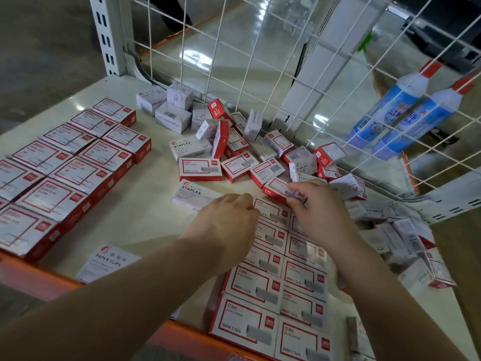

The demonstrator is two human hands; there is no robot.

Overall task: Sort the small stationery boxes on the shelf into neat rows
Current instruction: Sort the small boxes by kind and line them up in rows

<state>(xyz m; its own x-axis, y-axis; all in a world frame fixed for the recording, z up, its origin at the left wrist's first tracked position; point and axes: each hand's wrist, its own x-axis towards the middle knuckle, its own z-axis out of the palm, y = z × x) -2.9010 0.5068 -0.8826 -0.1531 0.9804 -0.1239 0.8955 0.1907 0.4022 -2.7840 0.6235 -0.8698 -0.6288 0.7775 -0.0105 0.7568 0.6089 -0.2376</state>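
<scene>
White wire mesh (234, 61) backs the cream shelf (145, 204), where red-and-white staple boxes (276, 277) lie in two neat rows beneath both wrists. The right hand (316, 212) pinches one red staple box (277, 190) at the rows' far end, just past its fingers (296, 201). The left hand (226, 222) rests its curled fingers on the adjoining row's top box. Loose boxes (229, 142) lie jumbled beyond.

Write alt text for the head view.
Two hands work at the far end of a double row of red-and-white staple boxes: the right hand grips a box, the left hand rests beside it. Unsorted boxes lie heaped behind.
</scene>
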